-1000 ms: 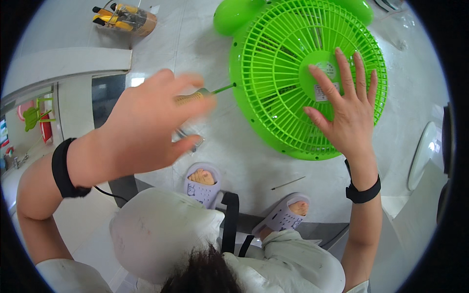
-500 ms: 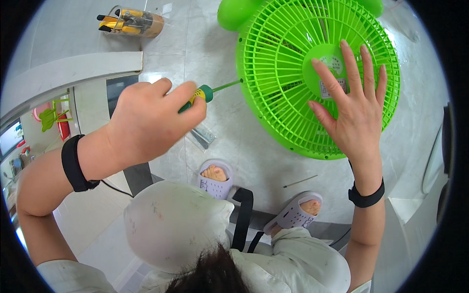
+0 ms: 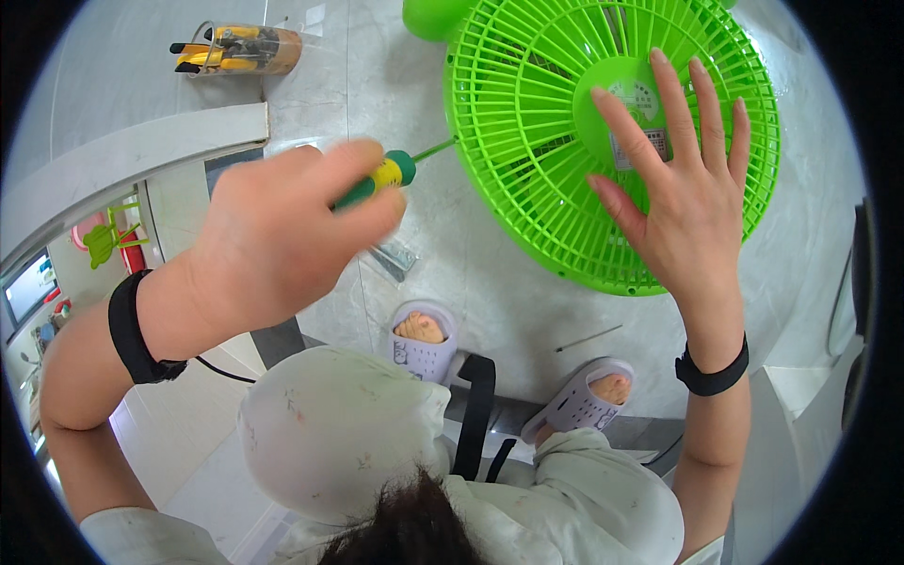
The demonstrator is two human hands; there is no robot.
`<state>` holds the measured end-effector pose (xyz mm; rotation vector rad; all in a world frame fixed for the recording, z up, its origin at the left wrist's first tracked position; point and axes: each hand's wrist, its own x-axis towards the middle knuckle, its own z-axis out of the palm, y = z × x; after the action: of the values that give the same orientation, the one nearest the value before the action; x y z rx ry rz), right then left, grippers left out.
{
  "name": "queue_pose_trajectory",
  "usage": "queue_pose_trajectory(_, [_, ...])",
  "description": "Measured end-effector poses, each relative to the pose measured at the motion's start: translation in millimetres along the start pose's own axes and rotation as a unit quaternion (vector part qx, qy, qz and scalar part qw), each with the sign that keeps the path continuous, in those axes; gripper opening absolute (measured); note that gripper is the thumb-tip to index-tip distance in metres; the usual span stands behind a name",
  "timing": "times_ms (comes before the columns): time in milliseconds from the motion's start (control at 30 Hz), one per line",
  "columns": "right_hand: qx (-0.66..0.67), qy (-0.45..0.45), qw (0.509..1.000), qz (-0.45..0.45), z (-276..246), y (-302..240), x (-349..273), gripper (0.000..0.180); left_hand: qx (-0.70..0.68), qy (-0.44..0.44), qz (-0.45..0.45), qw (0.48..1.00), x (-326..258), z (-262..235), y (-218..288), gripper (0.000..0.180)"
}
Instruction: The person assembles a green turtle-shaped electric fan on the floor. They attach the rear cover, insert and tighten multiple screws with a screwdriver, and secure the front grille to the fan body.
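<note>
In my left hand (image 3: pixel 282 235) is a screwdriver (image 3: pixel 391 171) with a green and yellow handle, gripped between thumb and fingers. Its thin shaft points up and right, and the tip meets the left rim of a bright green round fan (image 3: pixel 523 202). My left fingers are slightly smeared by motion. Spread flat, my right hand (image 3: pixel 683 193) rests on the fan's slatted grille, beside the round hub with its pale labels. Black bands circle both wrists.
A clear cup (image 3: pixel 282 52) of yellow-and-black-handled tools lies on its side at the upper left. A small clear packet (image 3: pixel 394 259) and a thin metal rod (image 3: pixel 589 337) are on the tiled floor. My feet in lilac slippers (image 3: pixel 424 344) stand below the fan.
My left fingers have loosened and shifted around the screwdriver handle, while its tip stays at the fan's rim. My right hand keeps its place on the grille. The whole view has shifted slightly.
</note>
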<state>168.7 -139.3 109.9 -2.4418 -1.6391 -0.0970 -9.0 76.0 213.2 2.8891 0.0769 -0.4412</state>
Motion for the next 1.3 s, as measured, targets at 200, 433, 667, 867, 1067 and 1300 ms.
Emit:
queue_pose_trajectory(200, [-0.007,-0.004,1.0,0.01,3,-3,-2,0.059,-0.135,-0.013,-0.148,0.98,-4,2,-12,0.03])
queue_pose_trajectory(433, [-0.021,-0.009,1.0,0.007,1,-3,-4,0.059,-0.429,-0.109,-0.409,0.798,8,-21,-23,0.019])
queue_pose_trajectory(667, [-0.038,-0.007,0.999,0.016,6,2,-9,0.056,-0.606,-0.082,-0.516,0.6,22,-9,-16,0.028])
queue_pose_trajectory(867, [-0.036,-0.011,0.999,0.028,8,4,-15,0.053,-0.633,-0.115,-0.545,0.538,32,-18,11,0.037])
queue_pose_trajectory(1067, [-0.077,-0.024,0.997,0.02,7,-5,-9,0.053,-0.585,-0.089,-0.595,0.544,25,-36,19,0.03])
queue_pose_trajectory(1300, [-0.06,-0.033,0.997,0.033,4,-14,-1,0.054,-0.226,-0.095,-0.258,0.935,9,-13,-8,0.029])
